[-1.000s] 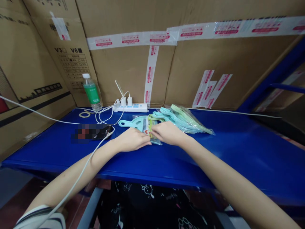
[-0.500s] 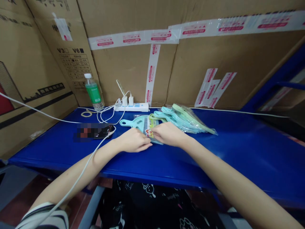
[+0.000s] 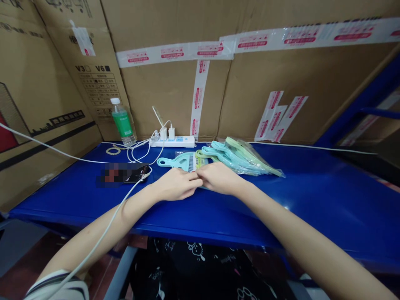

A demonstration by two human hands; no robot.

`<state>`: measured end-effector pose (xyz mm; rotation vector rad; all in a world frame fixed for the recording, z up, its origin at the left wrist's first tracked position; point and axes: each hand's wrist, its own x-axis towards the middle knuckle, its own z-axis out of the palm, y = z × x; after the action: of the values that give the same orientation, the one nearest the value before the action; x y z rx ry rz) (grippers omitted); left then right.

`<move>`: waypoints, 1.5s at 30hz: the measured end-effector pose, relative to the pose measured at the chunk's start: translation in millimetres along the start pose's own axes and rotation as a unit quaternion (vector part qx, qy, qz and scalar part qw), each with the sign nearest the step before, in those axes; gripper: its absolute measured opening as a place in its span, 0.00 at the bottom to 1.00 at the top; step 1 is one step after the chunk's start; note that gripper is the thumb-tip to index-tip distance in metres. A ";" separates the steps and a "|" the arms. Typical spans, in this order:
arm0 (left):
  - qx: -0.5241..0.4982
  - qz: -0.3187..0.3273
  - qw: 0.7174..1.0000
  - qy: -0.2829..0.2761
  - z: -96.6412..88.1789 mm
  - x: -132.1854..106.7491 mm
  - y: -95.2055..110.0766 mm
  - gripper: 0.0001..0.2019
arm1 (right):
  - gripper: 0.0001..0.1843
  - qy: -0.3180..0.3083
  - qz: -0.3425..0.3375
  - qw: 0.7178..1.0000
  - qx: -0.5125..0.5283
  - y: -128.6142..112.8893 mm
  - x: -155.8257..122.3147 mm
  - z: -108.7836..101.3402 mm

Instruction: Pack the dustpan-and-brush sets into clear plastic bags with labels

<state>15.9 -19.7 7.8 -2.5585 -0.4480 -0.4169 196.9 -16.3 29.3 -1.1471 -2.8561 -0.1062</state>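
Observation:
A mint-green dustpan and brush set (image 3: 183,161) in clear plastic wrap lies on the blue table, handle pointing left. My left hand (image 3: 178,183) is closed at its front edge, fingers curled. Against it, my right hand (image 3: 218,177) is also closed, its fingertips pinched by the colourful label (image 3: 200,161). The hands touch and cover the set's lower right part. Exactly what the fingertips grip is hidden, though both are on the wrapped set. Just behind my right hand is a pile of wrapped dustpan sets (image 3: 239,157), mint and pale green.
A power strip (image 3: 184,142) with plugged-in chargers stands along the cardboard wall (image 3: 168,91). At the back left is a water bottle (image 3: 123,123), with a beaded ring (image 3: 113,150) nearby. A phone (image 3: 136,174) lies left; its white cable (image 3: 125,198) crosses my left forearm.
My hands have come together over the dustpan set's front part. The right hand has shifted slightly down, and the left fingers have moved right to meet it. More of the label is covered.

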 end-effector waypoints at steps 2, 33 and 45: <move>0.007 -0.017 1.000 0.009 -0.9 0.1 -0.7 0.11 | 0.08 0.006 -0.005 1.000 0.002 0.3 0.1 0.6; 0.002 -0.090 0.996 0.017 2.3 -2.6 -7.1 0.15 | 0.14 0.068 -0.046 0.996 -0.016 12.9 0.1 8.1; 0.027 -0.133 0.989 0.060 1.8 -2.5 -7.5 0.14 | 0.12 0.123 -0.076 0.987 -0.075 14.8 1.8 10.4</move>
<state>11.1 -13.2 8.6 -2.4125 -0.7497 -0.6420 205.5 -3.5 19.7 -0.8654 -2.7452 -0.4441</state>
